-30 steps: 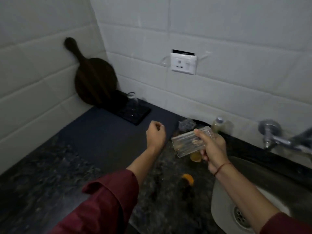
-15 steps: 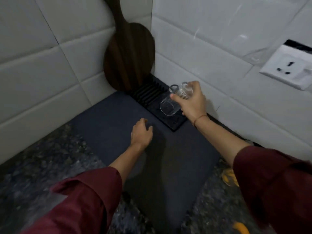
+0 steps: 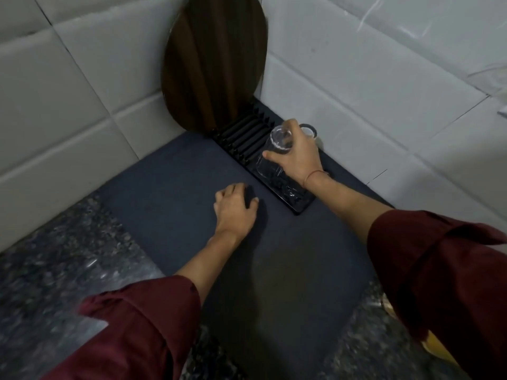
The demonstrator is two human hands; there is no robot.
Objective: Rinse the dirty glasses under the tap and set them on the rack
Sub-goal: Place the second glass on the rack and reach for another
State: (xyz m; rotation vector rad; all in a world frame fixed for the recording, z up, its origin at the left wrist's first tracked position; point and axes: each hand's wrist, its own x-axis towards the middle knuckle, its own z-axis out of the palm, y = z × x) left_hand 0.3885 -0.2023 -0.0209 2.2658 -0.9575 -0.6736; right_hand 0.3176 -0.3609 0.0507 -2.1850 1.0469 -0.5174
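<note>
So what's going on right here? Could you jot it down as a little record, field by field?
place: dark mat in a tiled counter corner
right hand: grips a clear glass, upside down, on or just above the black rack
left hand: flat on the mat, holds nothing
second glass: behind the right hand, mostly hidden
wooden board: leans upright in the corner behind the rack

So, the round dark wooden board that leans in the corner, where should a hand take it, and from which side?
Probably by its rim, from the front. The round dark wooden board stands nearly upright against the tiled walls, so its back is shut off. Its handle is out of view. The left hand is free; the right hand holds a clear glass.
</note>
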